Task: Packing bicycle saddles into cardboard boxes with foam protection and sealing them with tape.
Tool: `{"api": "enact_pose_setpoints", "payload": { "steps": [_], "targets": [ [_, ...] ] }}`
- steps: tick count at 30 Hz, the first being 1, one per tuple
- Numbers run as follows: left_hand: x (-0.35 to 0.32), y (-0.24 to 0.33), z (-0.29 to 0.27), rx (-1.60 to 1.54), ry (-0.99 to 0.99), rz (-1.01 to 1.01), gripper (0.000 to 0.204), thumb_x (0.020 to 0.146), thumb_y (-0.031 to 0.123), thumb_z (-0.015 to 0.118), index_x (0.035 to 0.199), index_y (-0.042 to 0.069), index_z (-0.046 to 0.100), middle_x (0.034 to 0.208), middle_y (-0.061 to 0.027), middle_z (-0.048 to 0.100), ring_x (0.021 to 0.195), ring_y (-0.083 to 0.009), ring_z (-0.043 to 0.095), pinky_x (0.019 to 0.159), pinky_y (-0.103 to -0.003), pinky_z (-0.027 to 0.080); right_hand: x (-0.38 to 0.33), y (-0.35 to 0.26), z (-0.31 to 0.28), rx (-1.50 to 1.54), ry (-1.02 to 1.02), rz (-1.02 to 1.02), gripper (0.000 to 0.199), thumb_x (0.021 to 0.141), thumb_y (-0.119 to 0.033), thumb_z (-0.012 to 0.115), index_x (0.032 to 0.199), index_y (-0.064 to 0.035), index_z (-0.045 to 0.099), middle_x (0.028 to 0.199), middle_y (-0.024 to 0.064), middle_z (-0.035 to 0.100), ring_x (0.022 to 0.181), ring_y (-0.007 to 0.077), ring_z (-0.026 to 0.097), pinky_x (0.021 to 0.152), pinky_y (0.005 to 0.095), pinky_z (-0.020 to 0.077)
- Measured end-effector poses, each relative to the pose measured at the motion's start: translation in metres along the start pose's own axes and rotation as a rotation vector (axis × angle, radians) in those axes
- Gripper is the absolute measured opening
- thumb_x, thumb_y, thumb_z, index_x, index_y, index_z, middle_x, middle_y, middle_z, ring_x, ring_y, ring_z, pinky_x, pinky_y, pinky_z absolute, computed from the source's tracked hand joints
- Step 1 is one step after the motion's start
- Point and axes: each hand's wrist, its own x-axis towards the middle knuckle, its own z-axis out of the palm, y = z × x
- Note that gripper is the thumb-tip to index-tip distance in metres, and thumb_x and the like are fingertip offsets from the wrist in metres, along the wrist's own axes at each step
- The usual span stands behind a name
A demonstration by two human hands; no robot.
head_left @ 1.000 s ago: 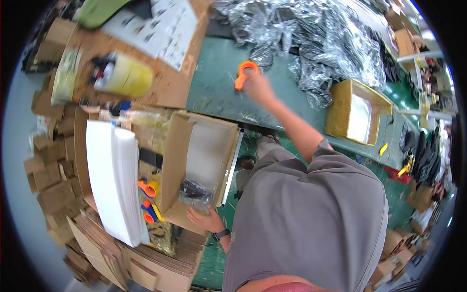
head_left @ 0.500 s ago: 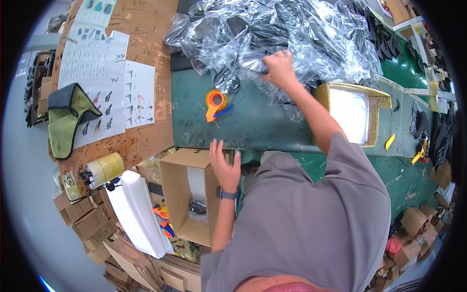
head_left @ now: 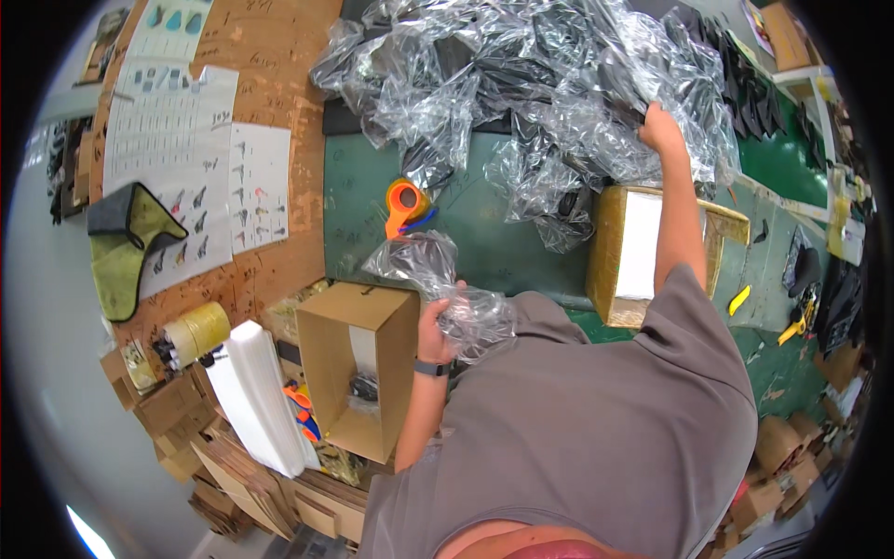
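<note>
My left hand (head_left: 436, 321) grips a crumpled clear plastic bag (head_left: 438, 279) just above an open cardboard box (head_left: 358, 373) that stands at the green table's near edge. A dark item lies at the bottom of that box. My right hand (head_left: 659, 129) reaches far forward and closes on the big heap of clear plastic bags with black parts (head_left: 531, 93) at the back of the table. An orange tape dispenser (head_left: 405, 205) rests on the green table (head_left: 484, 247) between the heap and my left hand.
A second open cardboard box (head_left: 643, 252) with a white lining sits under my right forearm. Left of the table are a brown board with paper sheets (head_left: 200, 168), a white foam stack (head_left: 261, 396), a tape roll (head_left: 196, 334) and several flat cartons (head_left: 270, 484).
My left hand has picked up a clear plastic bag and holds it over the open box. My right hand has moved right along the heap of bags.
</note>
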Motion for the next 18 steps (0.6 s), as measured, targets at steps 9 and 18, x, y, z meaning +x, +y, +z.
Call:
{"api": "enact_pose_setpoints", "payload": {
  "steps": [9, 18],
  "targets": [
    [-0.052, 0.021, 0.017, 0.091, -0.002, 0.365, 0.062, 0.114, 0.007, 0.058, 0.171, 0.004, 0.033, 0.166, -0.0201, 0.056, 0.144, -0.0342, 0.063, 0.12, -0.051, 0.053, -0.201, -0.159, -0.056, 0.76, 0.052, -0.429, 0.064, 0.11, -0.031, 0.069, 0.168, -0.0108, 0.052, 0.161, 0.0275, 0.061, 0.15, 0.0399, 0.06, 0.122, 0.0418, 0.0458],
    [-0.107, 0.027, -0.001, 0.315, 0.137, 0.799, 0.054, 0.11, -0.006, 0.06, 0.16, 0.007, 0.045, 0.148, -0.0085, 0.066, 0.133, -0.0191, 0.067, 0.111, -0.039, 0.058, -0.528, -0.385, -0.064, 0.644, -0.176, -1.125, 0.066, 0.101, -0.009, 0.075, 0.164, -0.0233, 0.06, 0.119, 0.0245, 0.064, 0.096, 0.0433, 0.071, 0.084, 0.0503, 0.0588]
  ]
}}
